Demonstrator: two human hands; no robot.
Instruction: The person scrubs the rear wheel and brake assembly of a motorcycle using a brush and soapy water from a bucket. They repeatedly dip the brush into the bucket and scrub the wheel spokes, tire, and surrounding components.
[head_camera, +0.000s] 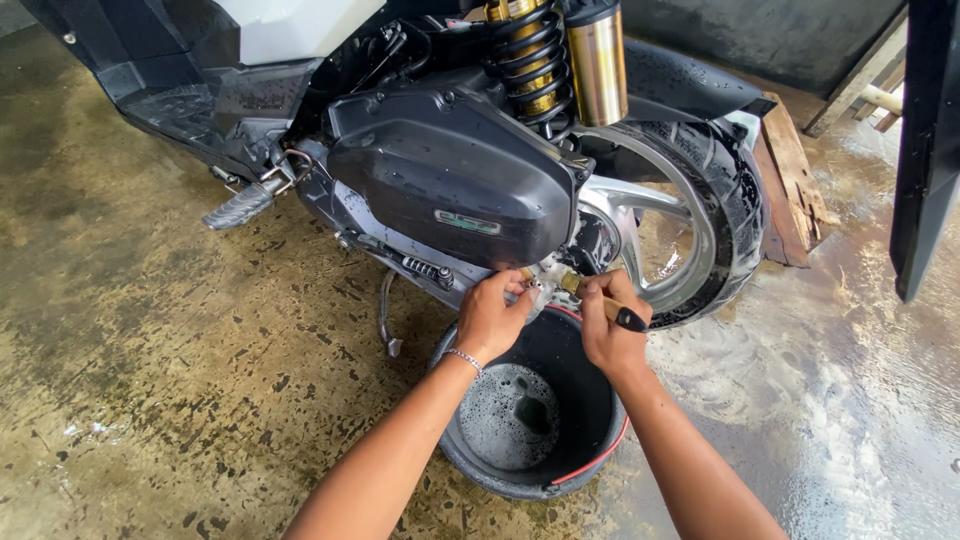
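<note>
At centre frame, the left hand (490, 318) pinches the bristles of a wooden-handled brush (600, 300) gripped in the right hand (612, 335), beneath a scooter's engine cover (440, 170); below them, a black bucket (590, 400) holds shallow soapy water (505, 415).

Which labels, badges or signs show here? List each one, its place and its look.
Badge: low on the scooter's dark grey engine cover, a small rounded oblong, pale silver with green.
No packages, signs or screens show.
</note>
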